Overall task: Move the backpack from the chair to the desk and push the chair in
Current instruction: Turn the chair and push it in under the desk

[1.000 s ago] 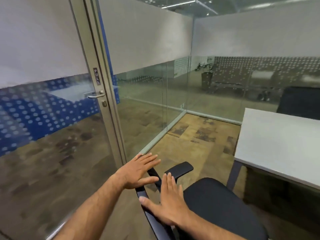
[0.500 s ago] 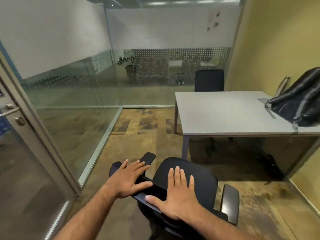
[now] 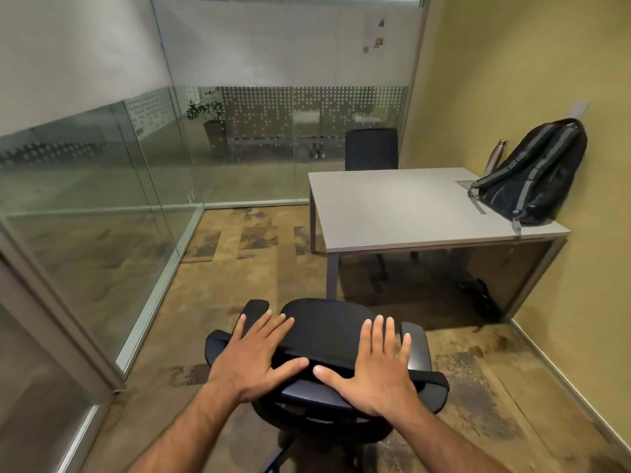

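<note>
A black office chair (image 3: 326,324) stands in front of me, its seat facing the grey desk (image 3: 392,208) and well short of it. My left hand (image 3: 254,360) and my right hand (image 3: 374,373) lie flat on top of the backrest, fingers spread, thumbs on the near edge. A black backpack (image 3: 536,179) with grey straps sits on the desk's far right corner, leaning on the yellow wall.
A metal bottle (image 3: 495,158) stands behind the backpack. A second dark chair (image 3: 372,148) is tucked in at the desk's far side. Glass partitions (image 3: 102,206) close off the left and back, and a yellow wall (image 3: 546,63) the right. Carpet lies between chair and desk.
The chair and my view have swung round to the right, from the glass door to the desk. Both hands stayed flat on the backrest and now sit further apart.
</note>
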